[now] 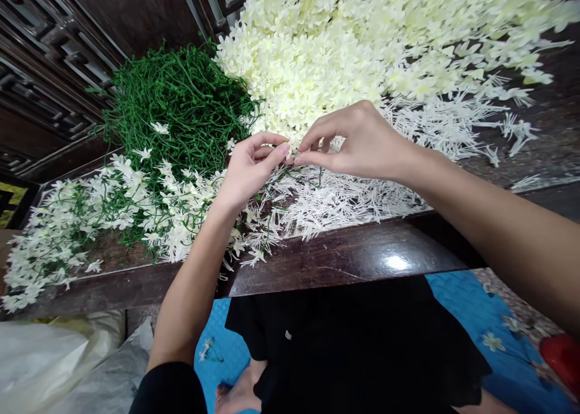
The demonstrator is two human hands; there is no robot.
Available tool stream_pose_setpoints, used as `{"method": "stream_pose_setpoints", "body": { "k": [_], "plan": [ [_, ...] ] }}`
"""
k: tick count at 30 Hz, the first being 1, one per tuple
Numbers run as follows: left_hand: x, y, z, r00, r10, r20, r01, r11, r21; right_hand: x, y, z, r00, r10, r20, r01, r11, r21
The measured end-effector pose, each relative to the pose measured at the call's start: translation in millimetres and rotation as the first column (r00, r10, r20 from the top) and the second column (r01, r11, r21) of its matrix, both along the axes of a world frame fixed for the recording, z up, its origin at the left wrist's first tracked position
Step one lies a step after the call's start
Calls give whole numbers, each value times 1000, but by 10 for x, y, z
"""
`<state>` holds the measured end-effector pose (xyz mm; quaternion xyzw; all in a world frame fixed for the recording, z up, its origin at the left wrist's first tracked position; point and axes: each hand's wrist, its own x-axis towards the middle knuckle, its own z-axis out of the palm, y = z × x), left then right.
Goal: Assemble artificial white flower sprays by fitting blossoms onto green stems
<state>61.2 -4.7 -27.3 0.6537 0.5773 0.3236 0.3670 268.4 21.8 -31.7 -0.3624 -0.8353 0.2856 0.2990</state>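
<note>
My left hand (pixel 254 166) pinches a small white artificial flower (pixel 289 151) between thumb and fingertips. My right hand (pixel 357 142) comes in from the right, its thumb and index finger closed close against the same flower; what exactly they grip is too small to make out. Beneath both hands lie loose white plastic stamens (pixel 344 199). Behind them rises a heap of cream-white petal pieces (pixel 312 69). A tangled pile of green plastic stems (pixel 181 100) lies beyond my left hand, and white flowers on green stems (pixel 131 190) spread to its left.
Everything lies on a dark wooden bench (pixel 344 251) with a glossy front edge. Carved dark wood (pixel 58 45) stands behind at the left. White plastic sacks (pixel 67 359) are at lower left, and a blue mat (pixel 457 299) covers the floor, with a red object (pixel 562 359) at the right.
</note>
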Motion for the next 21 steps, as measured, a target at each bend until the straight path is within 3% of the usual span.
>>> {"method": "stream_pose_setpoints", "body": {
  "k": [5, 12, 17, 21],
  "plan": [
    [-19, 9, -15, 1000, 12, 0, -12, 1000, 7, 10, 73, -81, 960, 117, 255, -101, 992, -73],
    [1, -1, -6, 1000, 4, 24, -4, 1000, 5, 4, 79, -117, 947, 164, 277, -140, 985, -103],
    [12, 7, 3, 994, 14, 105, -13, 1000, -11, 19, 110, -110, 917, 264, 298, -222, 961, -168],
    [24, 7, 15, 990, 20, 137, -17, 1000, -17, 17, 109, -111, 914, 255, 315, -201, 960, -194]
  ]
}}
